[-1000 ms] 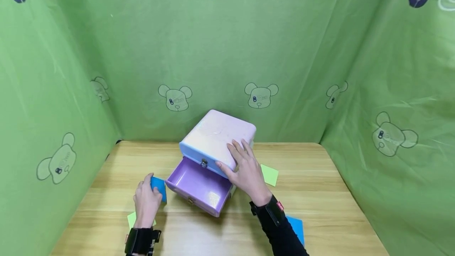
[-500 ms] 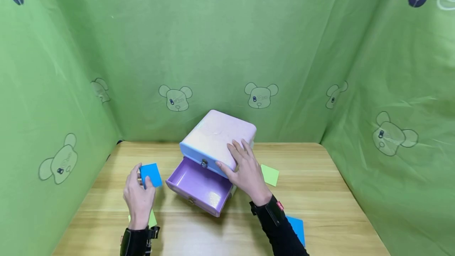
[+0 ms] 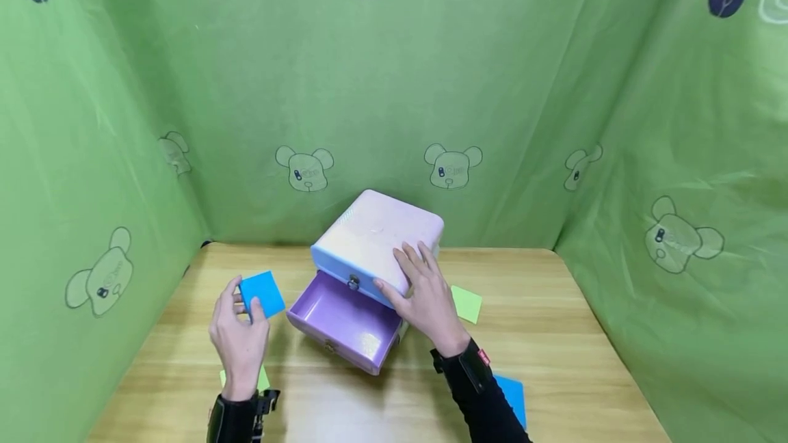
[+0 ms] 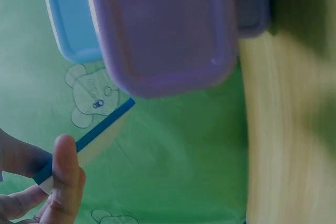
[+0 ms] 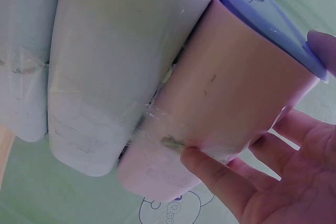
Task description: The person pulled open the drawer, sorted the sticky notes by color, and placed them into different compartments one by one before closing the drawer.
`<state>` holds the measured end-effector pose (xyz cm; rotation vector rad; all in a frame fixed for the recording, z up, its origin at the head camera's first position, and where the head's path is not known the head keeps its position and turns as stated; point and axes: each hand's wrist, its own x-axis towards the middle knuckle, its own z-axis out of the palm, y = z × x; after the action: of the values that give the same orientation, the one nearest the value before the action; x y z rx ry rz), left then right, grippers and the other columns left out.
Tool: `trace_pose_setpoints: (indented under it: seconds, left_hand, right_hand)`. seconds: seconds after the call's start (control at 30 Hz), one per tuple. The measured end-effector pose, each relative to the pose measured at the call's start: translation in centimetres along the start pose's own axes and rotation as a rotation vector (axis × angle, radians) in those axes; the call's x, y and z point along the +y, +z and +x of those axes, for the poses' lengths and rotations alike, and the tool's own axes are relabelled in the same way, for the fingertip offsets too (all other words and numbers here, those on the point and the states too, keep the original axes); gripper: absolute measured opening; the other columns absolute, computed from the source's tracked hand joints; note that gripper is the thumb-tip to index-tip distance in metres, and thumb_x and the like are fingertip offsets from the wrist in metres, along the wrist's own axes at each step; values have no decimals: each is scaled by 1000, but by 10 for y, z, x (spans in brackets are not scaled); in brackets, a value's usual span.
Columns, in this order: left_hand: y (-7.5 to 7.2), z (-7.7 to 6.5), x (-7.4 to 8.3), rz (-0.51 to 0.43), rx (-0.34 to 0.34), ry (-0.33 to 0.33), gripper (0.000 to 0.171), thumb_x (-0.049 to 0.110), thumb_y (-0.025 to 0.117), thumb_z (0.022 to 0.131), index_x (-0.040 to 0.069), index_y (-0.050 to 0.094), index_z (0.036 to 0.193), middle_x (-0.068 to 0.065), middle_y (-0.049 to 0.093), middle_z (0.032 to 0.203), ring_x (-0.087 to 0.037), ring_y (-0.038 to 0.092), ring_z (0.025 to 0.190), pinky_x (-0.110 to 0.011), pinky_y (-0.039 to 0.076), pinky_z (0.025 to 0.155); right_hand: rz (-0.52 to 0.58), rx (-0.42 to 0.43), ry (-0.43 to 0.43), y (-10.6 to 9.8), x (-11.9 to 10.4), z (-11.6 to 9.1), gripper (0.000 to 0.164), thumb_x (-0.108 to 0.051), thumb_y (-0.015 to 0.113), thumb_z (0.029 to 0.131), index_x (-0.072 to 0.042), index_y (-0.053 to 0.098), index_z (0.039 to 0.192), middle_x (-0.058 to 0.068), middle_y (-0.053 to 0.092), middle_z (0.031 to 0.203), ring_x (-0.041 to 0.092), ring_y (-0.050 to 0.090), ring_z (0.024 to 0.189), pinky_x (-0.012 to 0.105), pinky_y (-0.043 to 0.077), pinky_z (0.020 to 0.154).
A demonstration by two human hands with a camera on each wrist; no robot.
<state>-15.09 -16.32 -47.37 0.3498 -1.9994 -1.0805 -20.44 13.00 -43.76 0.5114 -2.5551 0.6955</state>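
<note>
In the head view my left hand (image 3: 240,340) pinches a blue sticky note pad (image 3: 263,294) between thumb and fingers, raised left of the drawer box. The left wrist view shows the pad's thin blue edge (image 4: 105,124) and its pale underside, held tilted. My right hand (image 3: 427,296) rests spread on the pastel drawer box (image 3: 382,227), fingers on its pink top and side, thumb at the blue front edge. The purple drawer (image 3: 351,320) below is pulled out, with nothing seen inside it. A small metal knob (image 3: 353,282) is on the blue front.
One light green square note (image 3: 466,303) lies right of the box. Another green note (image 3: 263,379) is partly hidden under my left wrist. A blue square (image 3: 512,398) lies beside my right forearm. Green cloth walls enclose the wooden table (image 3: 572,347).
My left hand has lifted the blue pad and moved slightly back and left, turning its flat face up toward the head camera. The right hand and drawer box have stayed still.
</note>
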Motion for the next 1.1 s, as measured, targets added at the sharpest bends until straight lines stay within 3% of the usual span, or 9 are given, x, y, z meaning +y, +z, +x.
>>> trace_pose_setpoints:
  seconds: [0.2, 0.37, 0.87, 1.1]
  left_hand:
    - [1, -3, 12, -101, -18, 26, 48, -8, 68, 87, 0, 62, 134, -25, 70, 103, -12, 55, 81, 0, 45, 58]
    - [3, -6, 18, -151, -36, 36, 50, -8, 67, 87, 2, 62, 135, -24, 69, 101, -2, 52, 81, -2, 48, 57]
    - [10, -15, 34, -265, -132, -16, 52, -10, 68, 86, 3, 62, 136, -21, 68, 99, -5, 55, 77, -14, 57, 54]
    - [15, -17, 37, -298, -149, -1, 53, -12, 68, 84, 3, 63, 134, -22, 70, 95, -5, 56, 75, -12, 55, 55]
  right_hand:
    - [2, -4, 4, 0, 0, 2, 72, -56, 68, 91, -10, 56, 145, 16, 50, 155, 39, 35, 151, 62, 37, 118]
    - [7, 6, -2, 0, 0, 2, 71, -54, 70, 90, -9, 56, 144, 17, 51, 154, 41, 36, 151, 63, 38, 117]
    - [12, 24, -12, 1, -1, -1, 73, -53, 72, 89, -9, 56, 144, 18, 51, 154, 42, 36, 151, 64, 38, 116]
    - [4, 33, -23, 1, -1, 0, 72, -52, 72, 89, -8, 56, 144, 18, 51, 154, 42, 36, 150, 64, 39, 116]
